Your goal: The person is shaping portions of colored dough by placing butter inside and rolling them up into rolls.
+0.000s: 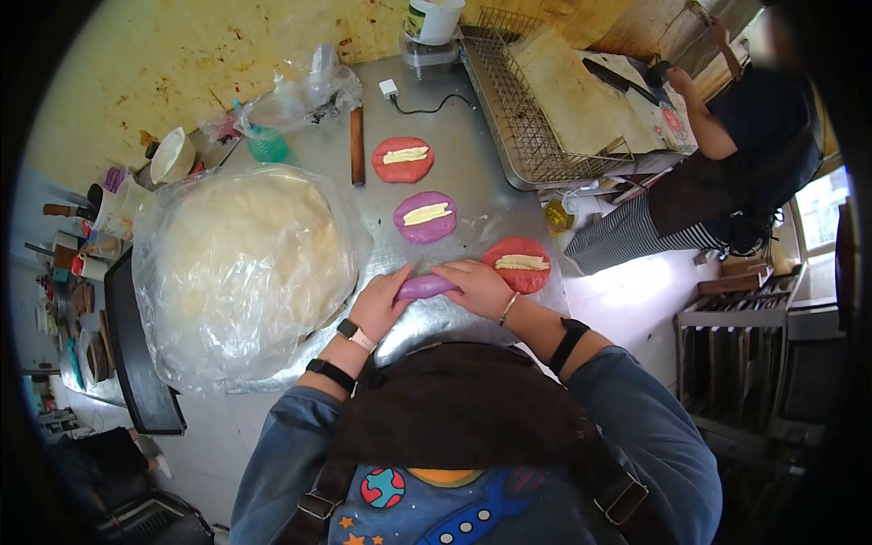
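A rolled piece of purple dough (424, 288) lies crosswise at the metal table's near edge. My left hand (381, 303) grips its left end, with the fingers curled around it. At the other end, my right hand (478, 288) has its fingers closed on the dough. Just beyond are a flat purple dough oval (437, 231) and a red dough oval (392, 174), each with a pale yellow strip of filling on top. Another red dough oval (537, 277) with a strip sits beside my right hand, partly hidden by it.
A large mass of pale dough (245, 263) under clear plastic fills the left of the metal table (480, 213). A rolling pin (357, 145) lies behind it. At the back right stand a wire rack (556, 123) and a knife (618, 80). A co-worker (727, 173) stands at right.
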The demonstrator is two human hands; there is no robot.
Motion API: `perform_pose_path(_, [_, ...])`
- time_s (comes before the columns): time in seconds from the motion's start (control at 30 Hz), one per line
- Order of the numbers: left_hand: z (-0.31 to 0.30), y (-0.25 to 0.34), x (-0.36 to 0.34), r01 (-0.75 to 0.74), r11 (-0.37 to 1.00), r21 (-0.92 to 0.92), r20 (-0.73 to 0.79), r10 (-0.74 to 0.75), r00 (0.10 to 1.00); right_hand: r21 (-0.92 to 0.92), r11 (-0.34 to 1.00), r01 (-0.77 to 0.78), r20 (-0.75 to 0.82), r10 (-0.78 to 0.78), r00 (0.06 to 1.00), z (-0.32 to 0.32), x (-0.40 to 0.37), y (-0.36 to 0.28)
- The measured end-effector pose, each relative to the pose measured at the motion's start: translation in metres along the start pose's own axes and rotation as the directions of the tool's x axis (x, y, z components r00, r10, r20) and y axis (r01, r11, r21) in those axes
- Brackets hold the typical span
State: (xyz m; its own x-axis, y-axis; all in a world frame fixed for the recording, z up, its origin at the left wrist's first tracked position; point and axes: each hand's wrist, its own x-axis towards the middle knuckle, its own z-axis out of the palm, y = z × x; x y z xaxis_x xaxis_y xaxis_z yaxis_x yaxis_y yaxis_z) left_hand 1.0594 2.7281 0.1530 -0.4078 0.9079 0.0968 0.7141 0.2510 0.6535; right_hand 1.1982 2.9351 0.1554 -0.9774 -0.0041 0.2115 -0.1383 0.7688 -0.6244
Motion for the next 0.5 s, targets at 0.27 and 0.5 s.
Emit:
perform_pose_path(0.27, [0.009,0.006,-0.02,-0.094,0.994,0.051,-0.179,0.102,0.979,-0.03,0.999,-0.019,-0.092,0.016,0.996,0.022,-0.022,0.006])
perform_pose_path(0.5, [0.016,-0.02,-0.025,-0.033,0.999,0.041,-0.132,0.038,0.991,0.059,0.995,-0.076,-0.045,0.079,0.996,0.027,-0.02,0.015])
